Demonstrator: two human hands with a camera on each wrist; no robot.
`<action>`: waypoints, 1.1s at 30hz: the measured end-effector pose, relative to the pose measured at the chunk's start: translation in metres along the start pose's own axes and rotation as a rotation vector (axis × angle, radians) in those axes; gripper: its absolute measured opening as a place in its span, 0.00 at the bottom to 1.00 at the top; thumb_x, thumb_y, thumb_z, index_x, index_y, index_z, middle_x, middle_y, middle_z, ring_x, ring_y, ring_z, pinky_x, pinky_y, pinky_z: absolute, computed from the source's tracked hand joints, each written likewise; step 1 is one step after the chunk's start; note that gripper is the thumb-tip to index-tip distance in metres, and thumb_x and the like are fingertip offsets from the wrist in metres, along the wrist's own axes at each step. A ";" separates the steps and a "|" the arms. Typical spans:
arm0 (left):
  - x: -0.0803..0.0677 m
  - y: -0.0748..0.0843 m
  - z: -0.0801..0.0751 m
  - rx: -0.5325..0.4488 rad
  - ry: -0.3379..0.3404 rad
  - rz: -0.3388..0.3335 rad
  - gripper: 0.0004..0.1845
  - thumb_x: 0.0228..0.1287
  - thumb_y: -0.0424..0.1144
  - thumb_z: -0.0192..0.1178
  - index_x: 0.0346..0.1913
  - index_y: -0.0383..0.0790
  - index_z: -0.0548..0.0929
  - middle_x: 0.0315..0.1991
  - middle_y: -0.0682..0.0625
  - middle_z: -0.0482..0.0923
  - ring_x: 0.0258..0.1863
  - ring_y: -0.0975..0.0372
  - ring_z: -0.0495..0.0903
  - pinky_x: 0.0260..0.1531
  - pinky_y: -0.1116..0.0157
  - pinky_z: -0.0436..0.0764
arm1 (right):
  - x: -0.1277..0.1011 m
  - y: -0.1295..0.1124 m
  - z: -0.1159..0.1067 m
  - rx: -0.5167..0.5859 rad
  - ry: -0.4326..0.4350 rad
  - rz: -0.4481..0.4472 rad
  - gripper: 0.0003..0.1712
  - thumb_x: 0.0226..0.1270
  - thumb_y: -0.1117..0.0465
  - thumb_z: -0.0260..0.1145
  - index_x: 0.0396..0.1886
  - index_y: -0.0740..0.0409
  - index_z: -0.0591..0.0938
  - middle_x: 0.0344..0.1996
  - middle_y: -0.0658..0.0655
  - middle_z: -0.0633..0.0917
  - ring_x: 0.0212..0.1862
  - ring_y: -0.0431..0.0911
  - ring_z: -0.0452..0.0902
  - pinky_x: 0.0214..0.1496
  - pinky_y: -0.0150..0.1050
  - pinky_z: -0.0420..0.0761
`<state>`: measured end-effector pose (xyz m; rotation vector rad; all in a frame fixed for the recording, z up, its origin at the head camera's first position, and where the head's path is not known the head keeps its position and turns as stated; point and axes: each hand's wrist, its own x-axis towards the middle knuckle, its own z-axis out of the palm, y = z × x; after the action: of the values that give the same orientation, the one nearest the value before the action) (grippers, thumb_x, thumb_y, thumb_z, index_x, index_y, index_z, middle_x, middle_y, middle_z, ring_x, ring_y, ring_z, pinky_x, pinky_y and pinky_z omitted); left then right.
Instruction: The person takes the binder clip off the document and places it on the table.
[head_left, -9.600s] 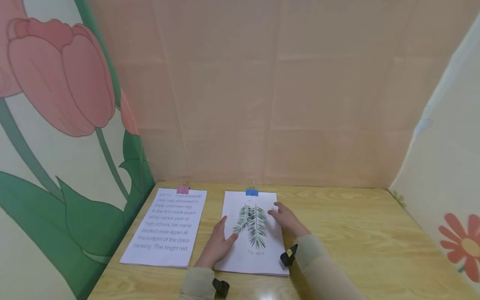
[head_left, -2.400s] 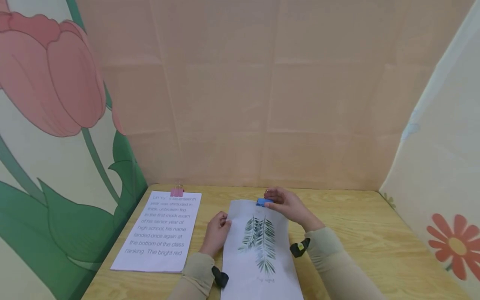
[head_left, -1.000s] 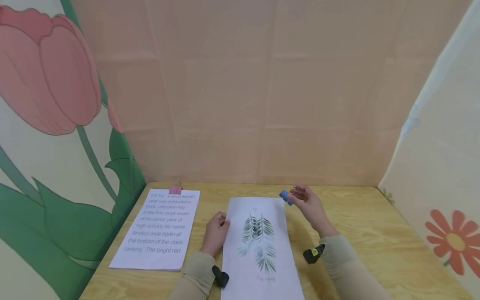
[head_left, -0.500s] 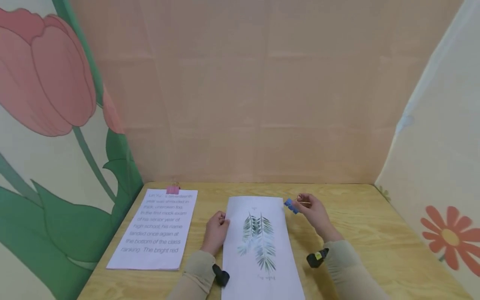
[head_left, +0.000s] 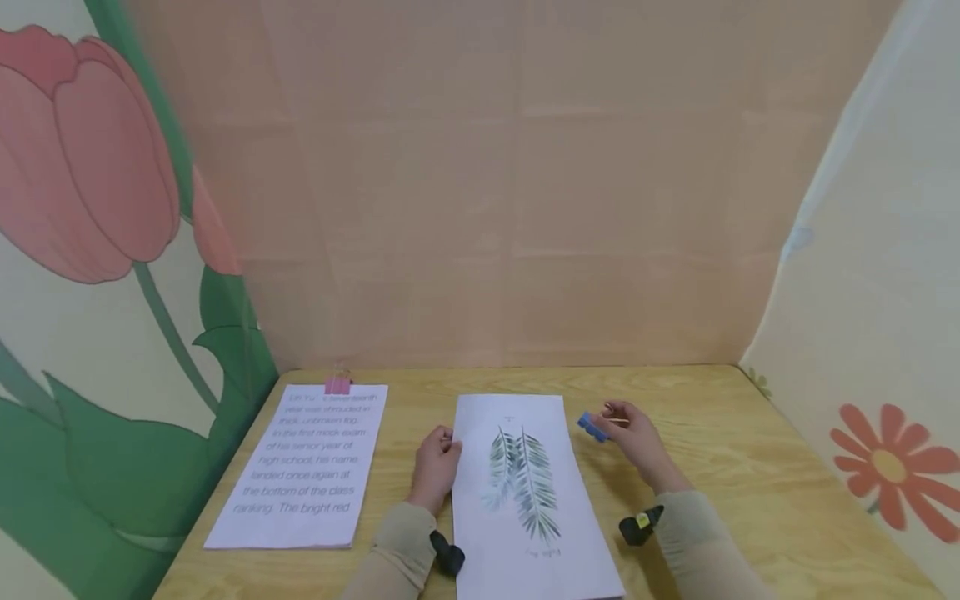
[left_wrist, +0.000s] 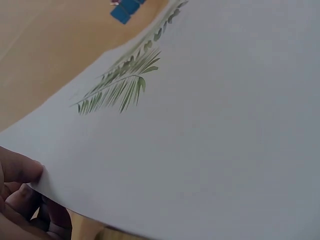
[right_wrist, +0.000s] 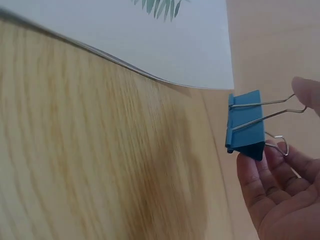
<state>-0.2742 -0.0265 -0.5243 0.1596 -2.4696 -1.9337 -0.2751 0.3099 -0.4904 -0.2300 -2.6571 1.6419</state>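
- The left hand (head_left: 435, 468) pinches the left edge of the leaf papers (head_left: 517, 508).
- The right hand (head_left: 637, 444) grips the blue clip (head_left: 592, 427) over the bench (head_left: 720, 467), right of these papers.
- At left lie the text pages (head_left: 296, 467) with pink clip (head_left: 337, 386).

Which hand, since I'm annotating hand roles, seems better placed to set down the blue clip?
Probably the right hand: it holds the blue clip above the table, while the left hand pinches the edge of the leaf-print paper.
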 end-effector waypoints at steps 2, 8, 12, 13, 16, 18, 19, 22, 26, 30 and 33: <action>0.000 0.001 0.002 0.007 0.003 -0.010 0.03 0.74 0.30 0.57 0.45 0.35 0.79 0.41 0.44 0.85 0.36 0.57 0.81 0.36 0.60 0.80 | -0.001 0.001 -0.002 -0.006 0.000 0.005 0.45 0.73 0.45 0.69 0.74 0.73 0.64 0.64 0.72 0.74 0.66 0.63 0.71 0.66 0.56 0.73; -0.003 0.001 0.010 0.008 0.013 -0.015 0.04 0.74 0.30 0.57 0.46 0.35 0.80 0.44 0.42 0.85 0.39 0.56 0.82 0.39 0.57 0.82 | -0.003 0.004 -0.007 -0.040 0.020 0.046 0.43 0.75 0.48 0.67 0.73 0.76 0.63 0.64 0.74 0.72 0.65 0.64 0.70 0.67 0.57 0.71; -0.004 0.002 0.015 0.005 0.018 -0.012 0.03 0.74 0.29 0.57 0.45 0.35 0.80 0.44 0.41 0.85 0.39 0.55 0.83 0.39 0.57 0.82 | -0.003 0.006 -0.010 -0.046 0.021 0.079 0.45 0.77 0.47 0.65 0.75 0.76 0.60 0.66 0.74 0.70 0.67 0.64 0.67 0.69 0.57 0.68; -0.004 0.003 0.016 0.006 0.019 -0.006 0.03 0.74 0.29 0.57 0.44 0.34 0.80 0.44 0.41 0.85 0.39 0.55 0.83 0.39 0.56 0.82 | -0.003 0.007 -0.011 -0.046 0.020 0.084 0.46 0.77 0.46 0.64 0.76 0.76 0.59 0.67 0.74 0.70 0.68 0.64 0.66 0.70 0.58 0.67; -0.004 0.004 0.019 0.011 0.025 0.010 0.03 0.73 0.28 0.57 0.44 0.34 0.80 0.45 0.40 0.85 0.40 0.55 0.83 0.40 0.56 0.82 | -0.001 0.008 -0.015 -0.049 0.024 0.096 0.47 0.78 0.47 0.62 0.76 0.77 0.56 0.67 0.75 0.68 0.68 0.65 0.65 0.71 0.59 0.66; -0.003 0.005 0.021 0.021 0.028 0.022 0.03 0.73 0.28 0.57 0.44 0.33 0.80 0.44 0.41 0.85 0.40 0.55 0.83 0.40 0.55 0.82 | 0.000 0.009 -0.017 -0.059 0.025 0.106 0.46 0.78 0.48 0.60 0.77 0.78 0.55 0.67 0.76 0.68 0.67 0.66 0.65 0.71 0.60 0.66; -0.003 0.005 0.022 0.021 0.029 0.024 0.03 0.73 0.28 0.57 0.44 0.33 0.81 0.44 0.41 0.85 0.40 0.55 0.83 0.40 0.56 0.82 | 0.001 0.010 -0.018 -0.063 0.022 0.111 0.46 0.79 0.48 0.59 0.77 0.78 0.54 0.67 0.77 0.67 0.67 0.67 0.65 0.70 0.61 0.66; -0.002 0.007 0.024 0.026 0.033 0.021 0.04 0.73 0.28 0.57 0.45 0.34 0.81 0.43 0.41 0.85 0.39 0.55 0.83 0.40 0.56 0.82 | 0.003 0.012 -0.022 -0.068 0.018 0.137 0.45 0.80 0.49 0.57 0.77 0.78 0.52 0.69 0.79 0.64 0.69 0.69 0.63 0.71 0.62 0.65; 0.000 0.007 0.030 0.032 0.028 0.011 0.04 0.73 0.29 0.58 0.45 0.35 0.81 0.45 0.42 0.85 0.40 0.56 0.82 0.40 0.56 0.82 | 0.006 0.015 -0.025 -0.068 0.018 0.178 0.45 0.81 0.48 0.54 0.78 0.77 0.51 0.72 0.81 0.60 0.72 0.72 0.59 0.73 0.63 0.63; 0.003 0.006 0.036 0.049 0.022 0.007 0.03 0.73 0.30 0.58 0.45 0.36 0.81 0.45 0.43 0.85 0.39 0.56 0.82 0.38 0.58 0.81 | 0.009 0.016 -0.026 -0.075 0.032 0.205 0.45 0.80 0.47 0.54 0.78 0.77 0.52 0.72 0.81 0.58 0.72 0.72 0.58 0.73 0.63 0.61; 0.004 0.006 0.040 0.052 0.024 -0.002 0.04 0.73 0.31 0.58 0.45 0.36 0.81 0.44 0.43 0.85 0.38 0.57 0.82 0.37 0.58 0.81 | 0.010 0.016 -0.027 -0.082 0.041 0.218 0.44 0.80 0.47 0.53 0.77 0.78 0.53 0.72 0.81 0.59 0.72 0.72 0.58 0.73 0.63 0.62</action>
<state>-0.2816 0.0134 -0.5289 0.1843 -2.5065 -1.8579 -0.2804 0.3425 -0.4935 -0.5664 -2.7557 1.5608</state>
